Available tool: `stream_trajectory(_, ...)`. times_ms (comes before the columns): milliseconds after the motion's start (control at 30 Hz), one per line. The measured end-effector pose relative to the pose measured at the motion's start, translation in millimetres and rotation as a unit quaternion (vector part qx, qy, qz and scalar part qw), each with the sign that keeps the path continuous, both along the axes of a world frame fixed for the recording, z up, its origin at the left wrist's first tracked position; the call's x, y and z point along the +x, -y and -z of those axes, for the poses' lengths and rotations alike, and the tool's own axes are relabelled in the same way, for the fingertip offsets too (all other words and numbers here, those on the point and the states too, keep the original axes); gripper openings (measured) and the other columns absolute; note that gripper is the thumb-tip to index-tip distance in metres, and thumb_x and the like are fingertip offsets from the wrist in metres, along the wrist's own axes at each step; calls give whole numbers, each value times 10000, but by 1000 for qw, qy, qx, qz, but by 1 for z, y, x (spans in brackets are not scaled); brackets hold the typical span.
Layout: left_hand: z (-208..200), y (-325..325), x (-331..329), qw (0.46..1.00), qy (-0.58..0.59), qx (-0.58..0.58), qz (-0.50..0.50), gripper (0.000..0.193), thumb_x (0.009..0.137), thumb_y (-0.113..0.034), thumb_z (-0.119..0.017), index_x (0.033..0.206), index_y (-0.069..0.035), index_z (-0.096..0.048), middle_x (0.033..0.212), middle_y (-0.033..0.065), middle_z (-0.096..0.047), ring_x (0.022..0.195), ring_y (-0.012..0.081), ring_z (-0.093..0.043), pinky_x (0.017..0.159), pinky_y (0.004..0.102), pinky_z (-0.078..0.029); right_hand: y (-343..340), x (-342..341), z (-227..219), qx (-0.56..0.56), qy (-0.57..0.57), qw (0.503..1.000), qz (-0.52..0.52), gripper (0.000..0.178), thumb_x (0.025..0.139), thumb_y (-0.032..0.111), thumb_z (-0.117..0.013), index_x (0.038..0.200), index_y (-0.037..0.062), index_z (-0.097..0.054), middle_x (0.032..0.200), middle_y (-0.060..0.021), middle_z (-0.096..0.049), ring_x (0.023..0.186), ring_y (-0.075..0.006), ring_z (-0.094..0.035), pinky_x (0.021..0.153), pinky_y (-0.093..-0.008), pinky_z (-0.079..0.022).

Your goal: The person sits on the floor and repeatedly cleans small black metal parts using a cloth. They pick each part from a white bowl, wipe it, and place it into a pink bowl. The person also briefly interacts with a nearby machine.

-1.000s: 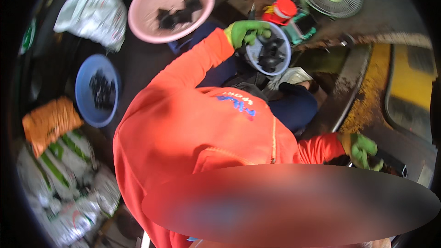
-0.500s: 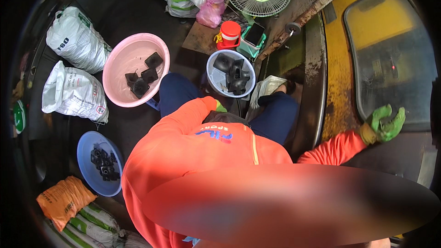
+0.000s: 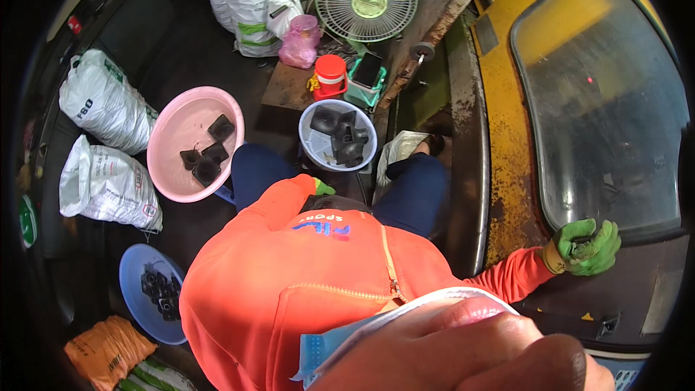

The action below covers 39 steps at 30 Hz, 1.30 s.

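My left hand point(image 3: 323, 187), in a green glove, is at my lap beside something dark point(image 3: 333, 203); most of its fingers are hidden by the orange sleeve. To the far right, my right hand point(image 3: 588, 247), also green-gloved, is raised in front of the yellow machine's point(image 3: 499, 203) lower window edge. Its fingers are bent but apart from the thumb, and nothing shows between them. Between my knees stands a pale blue basin point(image 3: 308, 146) holding several black cup-shaped parts point(image 3: 349, 152). More such parts point(image 3: 207, 169) lie in a pink basin point(image 3: 174, 123) to the left.
A blue tub point(image 3: 132, 304) of smaller black pieces stands at lower left, near an orange sack point(image 3: 108, 351). White sacks point(image 3: 108, 185) line the left side. Ahead are a green fan point(image 3: 368, 3), a red jug point(image 3: 330, 76) and a green basket point(image 3: 364, 94) with a phone point(image 3: 368, 70).
My view has shifted, so the basins and sacks appear lower and farther left. The fingers and thumb of my right hand have drawn closer together. My left hand stays at my lap.
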<state>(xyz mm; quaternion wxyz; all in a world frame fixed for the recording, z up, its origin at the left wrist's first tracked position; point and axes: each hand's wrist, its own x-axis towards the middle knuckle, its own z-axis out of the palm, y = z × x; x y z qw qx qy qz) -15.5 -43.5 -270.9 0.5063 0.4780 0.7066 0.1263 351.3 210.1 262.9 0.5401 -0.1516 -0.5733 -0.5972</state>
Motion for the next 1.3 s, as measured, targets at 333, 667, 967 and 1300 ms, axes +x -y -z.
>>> stream_trajectory(333,17,11,-10,999,-10,35,14,470,921,-537,-425,1164,-210,-659,1156,135,-645,1041,296,-590,893,425,-422,-1,19,12,-107,-178,905,371,623,870,716,-411,1410,405,-425,1315,-26,-483,1033,-382,-487,830,-557,-352)
stream_trajectory(667,8,12,-11,1000,-20,6,-14,471,926,-529,-404,1181,-224,-658,1201,157,-629,1151,337,-560,994,453,-391,-14,17,27,-225,-188,868,402,614,924,667,-328,1483,418,-283,1576,-10,-233,1403,-428,-218,1078,-667,-116)
stream_trajectory(967,-14,14,1,997,-67,-10,-26,459,920,-564,-388,1188,-301,-651,1266,158,-590,1168,348,-545,995,484,-376,-5,14,24,-222,-161,793,543,650,894,691,-367,1484,437,-262,1592,119,-172,1382,-387,-293,1087,-620,-159)
stream_trajectory(1300,39,1,-9,991,-86,-84,-64,432,942,-485,-379,1247,-283,-608,1245,140,-605,1152,343,-555,985,473,-383,3,20,13,-127,-108,916,366,430,907,583,-496,1236,336,-618,1340,119,-549,935,-261,-564,698,-370,-383)
